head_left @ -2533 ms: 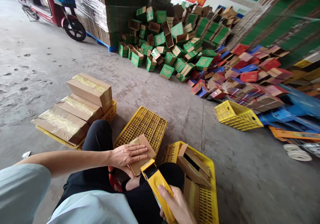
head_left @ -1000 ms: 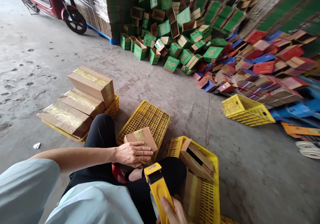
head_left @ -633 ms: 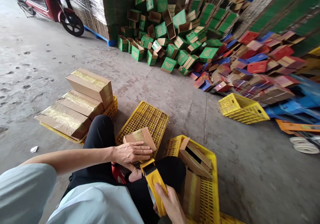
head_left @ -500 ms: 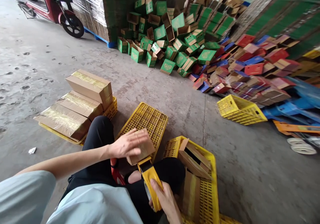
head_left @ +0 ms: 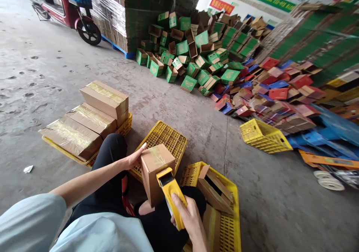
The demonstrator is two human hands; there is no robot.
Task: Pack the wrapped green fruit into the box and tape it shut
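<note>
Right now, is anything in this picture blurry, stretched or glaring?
All in the head view: blue equipment at far right looks smeared and stretched; white glare on the plastic wrap; yellow tape dispenser fairly sharp; floor palest towards upper left.

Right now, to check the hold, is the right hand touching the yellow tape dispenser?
Touching. The head view shows the right hand closed around the yellow tape dispenser, thumb against its face.

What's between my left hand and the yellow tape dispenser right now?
A taped cardboard box is between your left hand and the tape dispenser, as the head view shows.
</note>
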